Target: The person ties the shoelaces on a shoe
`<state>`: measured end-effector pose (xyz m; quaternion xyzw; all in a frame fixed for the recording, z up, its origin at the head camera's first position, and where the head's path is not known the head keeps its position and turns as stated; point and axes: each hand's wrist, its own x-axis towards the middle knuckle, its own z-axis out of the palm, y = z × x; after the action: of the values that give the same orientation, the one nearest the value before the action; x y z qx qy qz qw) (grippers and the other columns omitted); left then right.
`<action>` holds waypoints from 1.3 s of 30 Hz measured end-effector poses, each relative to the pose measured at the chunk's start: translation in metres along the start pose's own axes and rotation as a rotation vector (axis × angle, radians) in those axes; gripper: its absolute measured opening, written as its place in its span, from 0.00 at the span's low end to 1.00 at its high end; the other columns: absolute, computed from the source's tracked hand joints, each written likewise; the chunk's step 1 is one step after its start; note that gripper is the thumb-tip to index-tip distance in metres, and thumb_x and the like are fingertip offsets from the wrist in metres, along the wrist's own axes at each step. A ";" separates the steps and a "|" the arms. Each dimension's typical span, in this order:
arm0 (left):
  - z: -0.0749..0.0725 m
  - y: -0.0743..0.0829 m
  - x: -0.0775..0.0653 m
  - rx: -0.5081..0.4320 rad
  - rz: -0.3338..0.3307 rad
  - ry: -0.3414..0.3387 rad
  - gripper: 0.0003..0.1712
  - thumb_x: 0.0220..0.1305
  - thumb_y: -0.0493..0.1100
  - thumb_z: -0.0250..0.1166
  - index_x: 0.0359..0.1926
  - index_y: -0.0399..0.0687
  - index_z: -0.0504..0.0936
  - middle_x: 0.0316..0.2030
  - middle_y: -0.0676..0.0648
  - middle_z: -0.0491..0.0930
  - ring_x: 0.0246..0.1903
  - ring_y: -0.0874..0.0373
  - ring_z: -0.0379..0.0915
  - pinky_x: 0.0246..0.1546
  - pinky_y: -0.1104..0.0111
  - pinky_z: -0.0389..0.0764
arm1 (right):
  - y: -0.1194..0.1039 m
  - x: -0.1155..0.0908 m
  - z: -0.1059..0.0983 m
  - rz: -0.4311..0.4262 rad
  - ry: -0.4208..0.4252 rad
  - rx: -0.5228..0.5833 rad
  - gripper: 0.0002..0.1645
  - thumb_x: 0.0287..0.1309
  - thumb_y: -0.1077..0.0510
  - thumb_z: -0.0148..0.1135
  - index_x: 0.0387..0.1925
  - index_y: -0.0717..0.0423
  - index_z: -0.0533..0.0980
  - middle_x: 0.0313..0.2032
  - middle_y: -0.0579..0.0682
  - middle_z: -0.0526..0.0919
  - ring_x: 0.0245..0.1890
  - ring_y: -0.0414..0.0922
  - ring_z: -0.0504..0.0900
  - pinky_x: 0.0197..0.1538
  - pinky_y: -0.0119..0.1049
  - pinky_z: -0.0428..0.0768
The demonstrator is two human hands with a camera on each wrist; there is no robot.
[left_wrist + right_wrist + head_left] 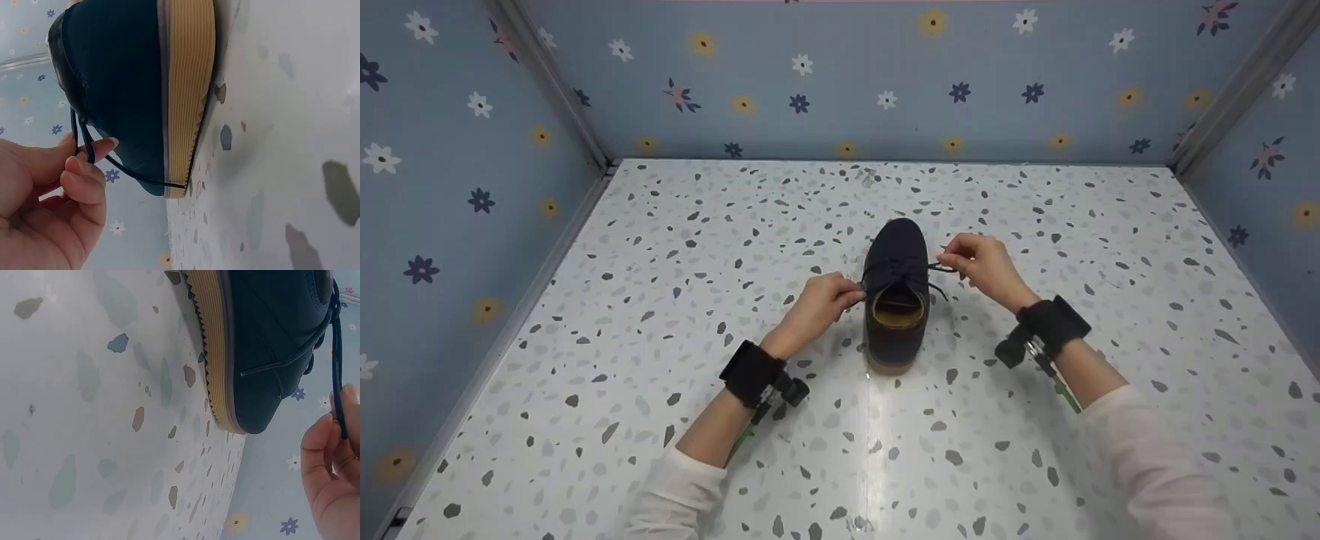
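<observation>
A dark navy lace-up shoe (895, 300) with a tan ribbed sole (190, 84) stands upright in the middle of the speckled tabletop (660, 247), toe pointing away from me. My left hand (829, 294) pinches the left end of the dark lace (84, 138) beside the shoe's opening. On the other side, my right hand (976, 259) pinches the right lace end (337, 371), drawn out to the side. Both laces run taut from the eyelets. Each wrist wears a black strap with a small camera.
Blue flowered walls (840, 82) close the table in at the back and on both sides. Pale sleeves cover both forearms at the near edge. Nothing else stands on the speckled surface besides the shoe.
</observation>
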<state>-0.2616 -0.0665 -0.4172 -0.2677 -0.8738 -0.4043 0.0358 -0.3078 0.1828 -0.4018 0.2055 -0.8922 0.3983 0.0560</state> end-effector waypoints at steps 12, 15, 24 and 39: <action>0.000 -0.001 0.001 0.287 0.108 0.017 0.05 0.43 0.41 0.53 0.16 0.48 0.72 0.15 0.55 0.60 0.16 0.65 0.57 0.16 0.77 0.59 | 0.016 0.002 0.002 -0.050 0.054 0.055 0.06 0.36 0.52 0.52 0.17 0.50 0.69 0.14 0.49 0.69 0.12 0.45 0.65 0.08 0.36 0.62; -0.001 -0.002 -0.001 0.358 0.137 0.059 0.05 0.43 0.40 0.53 0.15 0.48 0.71 0.15 0.56 0.58 0.15 0.65 0.57 0.15 0.76 0.59 | 0.027 0.004 0.003 -0.068 0.050 0.084 0.06 0.35 0.53 0.52 0.17 0.51 0.69 0.15 0.49 0.68 0.12 0.43 0.64 0.08 0.36 0.61; -0.005 -0.008 0.000 0.395 0.144 0.131 0.04 0.39 0.37 0.55 0.14 0.48 0.73 0.13 0.57 0.60 0.14 0.65 0.58 0.15 0.76 0.60 | 0.025 0.003 -0.001 -0.109 0.148 -0.002 0.03 0.33 0.58 0.55 0.14 0.52 0.70 0.14 0.46 0.69 0.11 0.39 0.64 0.14 0.34 0.60; -0.009 -0.013 0.001 0.333 0.103 0.092 0.07 0.38 0.34 0.54 0.11 0.48 0.72 0.12 0.56 0.63 0.15 0.64 0.58 0.16 0.75 0.59 | 0.054 0.012 0.001 -0.061 0.137 0.036 0.05 0.35 0.54 0.53 0.17 0.52 0.71 0.16 0.48 0.70 0.13 0.41 0.64 0.13 0.38 0.59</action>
<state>-0.2701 -0.0793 -0.4199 -0.2835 -0.9114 -0.2635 0.1402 -0.3410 0.2106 -0.4366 0.2058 -0.8723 0.4254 0.1256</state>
